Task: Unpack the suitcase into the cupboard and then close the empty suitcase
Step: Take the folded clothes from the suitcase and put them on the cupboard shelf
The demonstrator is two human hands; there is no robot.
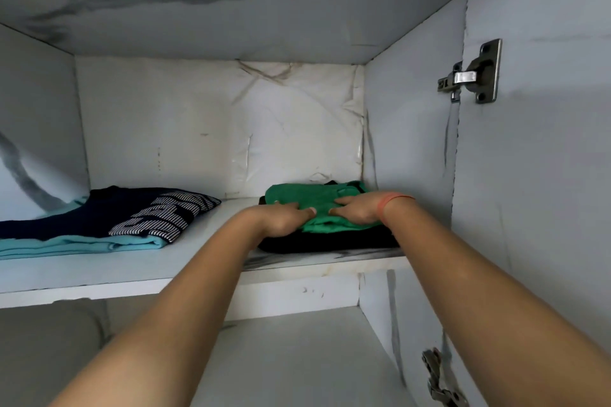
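Beneath the green garment, the black garment is largely covered, and its kind cannot be told. The green garment's near edge is hidden by the left hand and the right hand. Left of it, the folded pile is cut off by the view's edge.

On the cupboard shelf, the left hand and right hand pressed side by side on a green garment atop a folded black garment, well apart from a navy striped garment lying on a light blue garment at the left.
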